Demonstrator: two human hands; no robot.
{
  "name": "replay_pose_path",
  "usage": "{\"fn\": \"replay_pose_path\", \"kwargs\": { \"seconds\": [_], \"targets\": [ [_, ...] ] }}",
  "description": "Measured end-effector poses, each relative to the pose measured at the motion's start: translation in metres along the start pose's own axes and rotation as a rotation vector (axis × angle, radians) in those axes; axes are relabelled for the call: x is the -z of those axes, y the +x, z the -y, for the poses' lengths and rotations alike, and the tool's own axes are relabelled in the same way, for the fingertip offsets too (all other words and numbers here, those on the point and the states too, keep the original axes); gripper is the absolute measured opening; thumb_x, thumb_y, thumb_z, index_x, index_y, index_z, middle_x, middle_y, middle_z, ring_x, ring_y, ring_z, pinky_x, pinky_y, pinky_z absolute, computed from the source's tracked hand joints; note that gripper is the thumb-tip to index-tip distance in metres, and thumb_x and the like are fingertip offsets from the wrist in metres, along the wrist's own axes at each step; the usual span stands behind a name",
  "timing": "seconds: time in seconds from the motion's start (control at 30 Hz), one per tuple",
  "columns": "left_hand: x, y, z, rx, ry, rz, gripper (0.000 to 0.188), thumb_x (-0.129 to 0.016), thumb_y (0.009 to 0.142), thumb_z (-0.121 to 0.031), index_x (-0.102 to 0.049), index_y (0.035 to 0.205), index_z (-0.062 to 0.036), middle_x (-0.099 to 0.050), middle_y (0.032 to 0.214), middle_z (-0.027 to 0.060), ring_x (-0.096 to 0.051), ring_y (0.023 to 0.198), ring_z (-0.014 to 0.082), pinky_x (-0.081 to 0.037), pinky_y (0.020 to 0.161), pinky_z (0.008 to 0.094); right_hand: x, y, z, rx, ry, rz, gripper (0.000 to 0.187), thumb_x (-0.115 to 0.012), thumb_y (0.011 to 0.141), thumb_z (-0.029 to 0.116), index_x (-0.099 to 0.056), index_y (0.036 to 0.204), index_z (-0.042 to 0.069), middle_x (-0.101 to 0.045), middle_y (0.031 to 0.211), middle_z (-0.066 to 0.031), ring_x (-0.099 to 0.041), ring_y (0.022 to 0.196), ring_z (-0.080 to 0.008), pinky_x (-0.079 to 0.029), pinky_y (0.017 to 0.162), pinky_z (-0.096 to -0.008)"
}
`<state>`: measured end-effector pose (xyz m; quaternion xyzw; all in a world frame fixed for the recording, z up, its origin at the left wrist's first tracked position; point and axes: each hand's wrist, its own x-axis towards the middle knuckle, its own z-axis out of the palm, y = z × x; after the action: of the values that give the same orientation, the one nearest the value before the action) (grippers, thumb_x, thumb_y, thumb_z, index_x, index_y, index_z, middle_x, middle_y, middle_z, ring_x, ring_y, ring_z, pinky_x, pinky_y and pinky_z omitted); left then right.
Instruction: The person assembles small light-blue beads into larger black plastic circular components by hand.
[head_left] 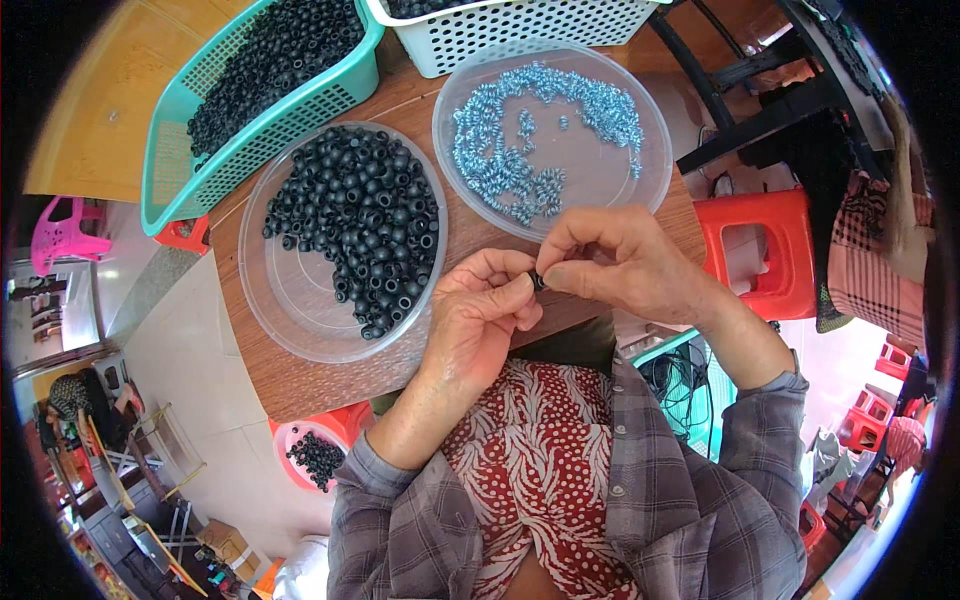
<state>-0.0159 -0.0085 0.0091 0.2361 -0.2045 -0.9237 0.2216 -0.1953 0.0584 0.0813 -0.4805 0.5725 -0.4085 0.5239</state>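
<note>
Both my hands meet over the front edge of the wooden table [470,300]. My left hand [483,312] is closed, pinching a small black bead-like plastic part [540,282] between thumb and fingers. My right hand [615,262] pinches at the same spot; anything else between its fingertips is hidden. To the left sits a round clear tray [290,325] with many hollow black plastic parts [370,220]. Beyond my right hand is a second clear tray [590,165], holding small shiny coiled metal springs [500,170].
A teal basket [270,120] heaped with black parts stands at the far left, beside a white perforated basket [520,30]. A red stool [765,255] is to the right. Below the table's left edge, a pink bowl [290,440] holds more black parts.
</note>
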Motion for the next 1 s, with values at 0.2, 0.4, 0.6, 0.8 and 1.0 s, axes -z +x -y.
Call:
{"fn": "replay_pose_path", "kwargs": {
  "seconds": [0.2,0.4,0.6,0.8,1.0],
  "targets": [
    [-0.006,-0.004,-0.001,-0.034,0.018,-0.045,0.012,-0.065,0.085,0.001,-0.061,0.097,0.0024,-0.063,0.081,0.0078,-0.057,0.065,0.0152,-0.044,0.06,0.0259,-0.004,-0.001,0.0,0.034,-0.013,-0.038,0.01,-0.064,0.085,0.005,-0.062,0.09,-0.003,-0.063,0.078,-0.0043,-0.057,0.074,-0.0087,-0.046,0.065,-0.0252],
    [-0.004,-0.004,0.002,-0.074,0.009,-0.021,0.012,-0.065,0.085,0.001,-0.061,0.096,0.0028,-0.063,0.082,0.0085,-0.058,0.066,0.0157,-0.045,0.061,0.0262,-0.007,0.0,-0.002,-0.01,-0.033,-0.065,0.011,-0.067,0.083,0.007,-0.062,0.085,-0.003,-0.061,0.074,-0.0034,-0.057,0.072,-0.0088,-0.045,0.063,-0.0255],
    [-0.007,-0.002,0.001,-0.108,0.007,0.04,0.013,-0.065,0.086,-0.001,-0.061,0.098,0.0026,-0.063,0.085,0.0087,-0.059,0.068,0.0162,-0.046,0.063,0.0276,-0.004,0.002,-0.007,-0.014,-0.012,-0.091,0.014,-0.07,0.08,0.01,-0.063,0.08,-0.002,-0.061,0.072,-0.0022,-0.055,0.069,-0.0085,-0.044,0.06,-0.025],
    [-0.016,0.003,-0.006,-0.071,-0.158,0.124,0.014,-0.06,0.09,-0.005,-0.059,0.103,-0.0006,-0.066,0.094,0.0115,-0.064,0.079,0.0196,-0.049,0.07,0.032,-0.01,0.0,0.002,-0.023,0.128,-0.191,0.011,-0.067,0.083,0.009,-0.062,0.082,-0.001,-0.06,0.072,-0.0036,-0.056,0.07,-0.0109,-0.044,0.059,-0.027],
    [-0.028,0.008,-0.019,-0.137,-0.21,0.08,0.014,-0.057,0.092,-0.006,-0.06,0.105,-0.0032,-0.066,0.099,0.0104,-0.063,0.099,0.0224,-0.048,0.089,0.0339,-0.018,-0.001,0.002,0.629,-0.639,-0.436,0.01,-0.064,0.078,0.002,-0.061,0.087,0.0,-0.059,0.08,-0.0116,-0.057,0.072,-0.0277,-0.045,0.058,-0.0347]
  ]
}}
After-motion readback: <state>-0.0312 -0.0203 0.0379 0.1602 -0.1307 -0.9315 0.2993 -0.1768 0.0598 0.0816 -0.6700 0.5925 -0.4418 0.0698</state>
